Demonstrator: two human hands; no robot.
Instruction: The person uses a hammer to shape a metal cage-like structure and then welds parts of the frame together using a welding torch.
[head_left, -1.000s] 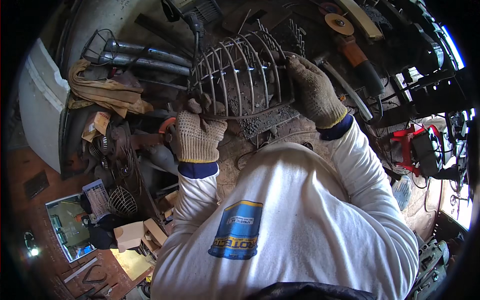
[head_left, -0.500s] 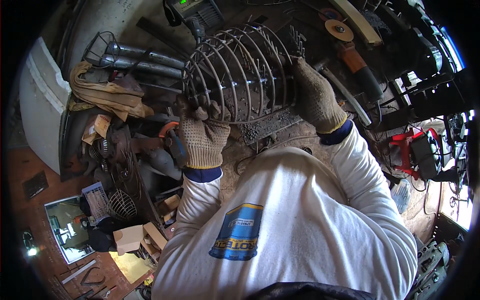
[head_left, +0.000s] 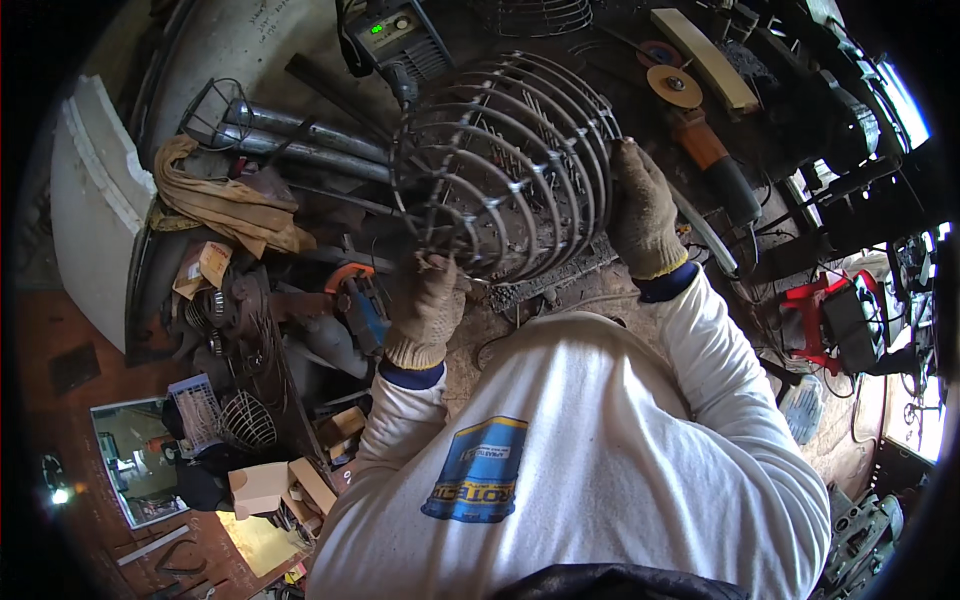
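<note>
head view: I see one wire cage (head_left: 505,165) held up over the cluttered bench (head_left: 560,285).
left hand (head_left: 428,305): gloved, clamped on cage's lower rim, beneath it.
right hand (head_left: 643,208): gloved, wrapped on cage's right side.
axis: cage lies sideways, running left-right between hands; both equally near.
nearby: angle grinder (head_left: 700,150) right of cage.

We see daylight glaring at the right rim, dim shadowed clutter on the left, sharp focus, and strongly bent edges.
</note>
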